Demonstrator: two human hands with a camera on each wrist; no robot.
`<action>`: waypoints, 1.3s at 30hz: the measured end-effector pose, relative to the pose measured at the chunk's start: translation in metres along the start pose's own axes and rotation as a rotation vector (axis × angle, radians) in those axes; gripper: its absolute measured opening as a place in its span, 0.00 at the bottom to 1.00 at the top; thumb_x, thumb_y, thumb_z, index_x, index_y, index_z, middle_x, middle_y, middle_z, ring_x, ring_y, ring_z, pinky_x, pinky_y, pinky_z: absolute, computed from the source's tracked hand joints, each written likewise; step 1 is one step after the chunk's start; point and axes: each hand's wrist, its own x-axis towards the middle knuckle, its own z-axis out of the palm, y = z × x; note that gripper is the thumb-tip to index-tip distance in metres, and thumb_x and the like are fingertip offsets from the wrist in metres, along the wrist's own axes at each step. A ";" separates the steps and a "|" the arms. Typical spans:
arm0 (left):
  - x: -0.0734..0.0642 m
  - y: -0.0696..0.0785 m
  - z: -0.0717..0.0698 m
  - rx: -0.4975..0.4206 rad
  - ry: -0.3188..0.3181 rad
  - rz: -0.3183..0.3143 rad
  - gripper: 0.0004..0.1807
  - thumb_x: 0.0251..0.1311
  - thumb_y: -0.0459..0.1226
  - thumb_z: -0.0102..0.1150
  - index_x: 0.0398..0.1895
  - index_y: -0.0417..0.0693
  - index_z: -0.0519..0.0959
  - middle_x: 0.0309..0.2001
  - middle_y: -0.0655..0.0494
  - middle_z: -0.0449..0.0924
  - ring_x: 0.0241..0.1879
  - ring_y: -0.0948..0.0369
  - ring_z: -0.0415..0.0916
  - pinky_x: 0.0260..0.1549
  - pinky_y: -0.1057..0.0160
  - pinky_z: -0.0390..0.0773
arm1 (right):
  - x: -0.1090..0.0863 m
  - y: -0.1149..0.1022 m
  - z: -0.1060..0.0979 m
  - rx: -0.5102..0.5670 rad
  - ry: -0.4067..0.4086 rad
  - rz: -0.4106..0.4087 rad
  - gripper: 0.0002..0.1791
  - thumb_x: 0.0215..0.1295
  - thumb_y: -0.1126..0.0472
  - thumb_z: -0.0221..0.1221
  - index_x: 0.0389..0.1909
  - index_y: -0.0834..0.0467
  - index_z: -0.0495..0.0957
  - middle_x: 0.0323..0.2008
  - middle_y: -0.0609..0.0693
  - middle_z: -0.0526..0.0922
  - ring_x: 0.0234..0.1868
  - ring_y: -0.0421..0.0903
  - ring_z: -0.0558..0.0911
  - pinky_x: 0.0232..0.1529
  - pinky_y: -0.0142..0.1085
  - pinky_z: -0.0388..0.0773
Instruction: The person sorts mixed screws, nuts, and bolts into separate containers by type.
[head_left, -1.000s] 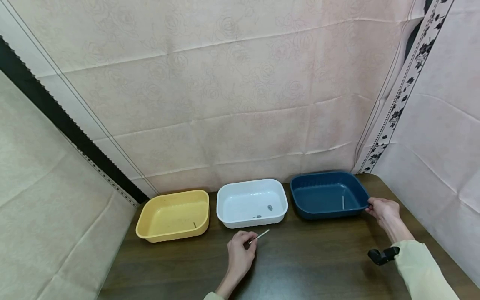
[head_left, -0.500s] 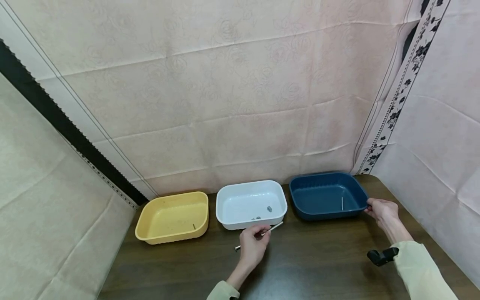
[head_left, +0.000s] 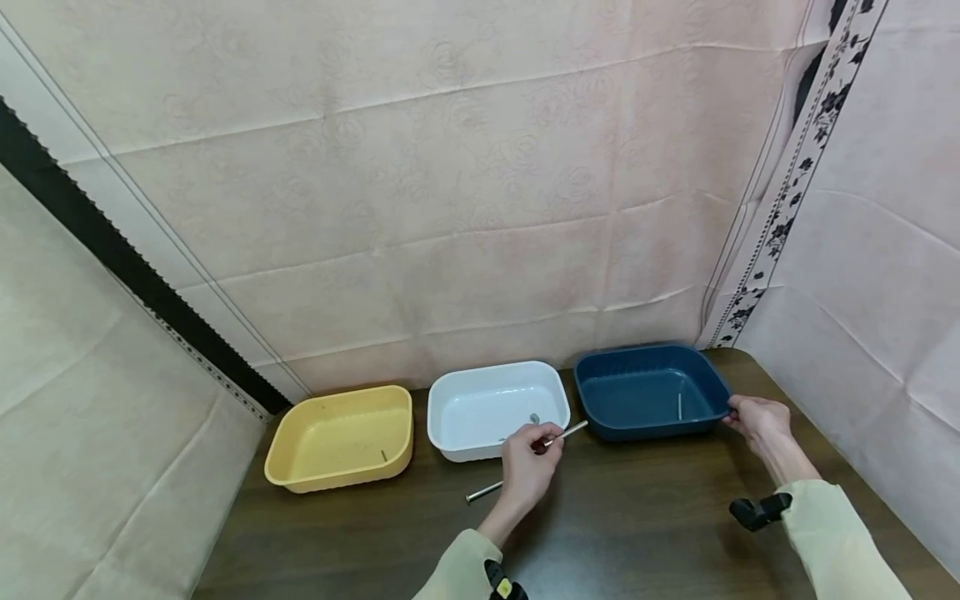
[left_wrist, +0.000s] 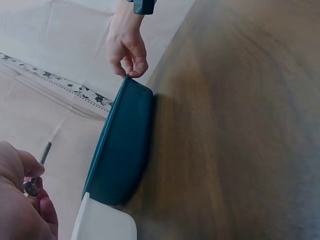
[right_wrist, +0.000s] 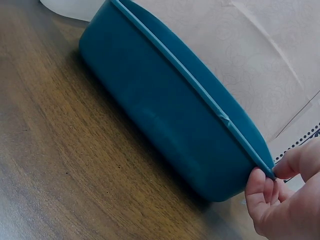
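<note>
My left hand (head_left: 528, 467) pinches a long metal bolt (head_left: 576, 428) between thumb and fingers, just over the front right edge of the white tray (head_left: 459, 455). The bolt's round head (left_wrist: 31, 188) faces the camera in the left wrist view; its shaft slants up past the thumb. With thumb and fingers, my right hand (head_left: 761, 425) grips the right end of the blue tray's rim (right_wrist: 220, 115). Inside the blue tray (head_left: 622, 408) lies a thin metal pin or screw (head_left: 679, 406). A small grey metal piece (head_left: 534, 418) sits in the white tray, partly hidden by my left hand.
A yellow tray (head_left: 330, 433) with one small dark screw (head_left: 383, 456) stands at the left of the row. All three trays stand on a brown wooden table (head_left: 360, 533). Pale cloth (head_left: 450, 208) hangs behind and at both sides.
My left hand, carrying the bolt, has moved right and slightly up, towards the blue tray. The bolt's head now shows left of the hand. My right hand keeps its grip on the rim.
</note>
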 end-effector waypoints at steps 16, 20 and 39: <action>0.035 0.007 0.054 0.078 -0.127 -0.049 0.04 0.57 0.26 0.68 0.33 0.41 0.88 0.29 0.61 0.80 0.27 0.69 0.70 0.26 0.73 0.73 | 0.000 0.003 0.001 0.039 -0.002 -0.006 0.02 0.68 0.74 0.51 0.37 0.70 0.72 0.23 0.51 0.73 0.20 0.40 0.77 0.25 0.30 0.83; 0.040 0.008 0.064 0.089 -0.150 -0.073 0.04 0.58 0.27 0.68 0.33 0.41 0.88 0.28 0.62 0.79 0.27 0.68 0.70 0.25 0.73 0.73 | 0.000 0.003 0.002 0.033 -0.007 -0.013 0.03 0.68 0.73 0.51 0.38 0.70 0.73 0.23 0.51 0.73 0.21 0.40 0.77 0.26 0.31 0.83; 0.049 0.003 0.105 0.271 -0.192 -0.088 0.04 0.57 0.29 0.68 0.32 0.45 0.89 0.25 0.66 0.80 0.27 0.69 0.72 0.27 0.72 0.73 | -0.001 0.003 0.001 0.043 0.010 -0.029 0.03 0.67 0.74 0.51 0.38 0.69 0.72 0.22 0.49 0.73 0.21 0.39 0.76 0.25 0.30 0.82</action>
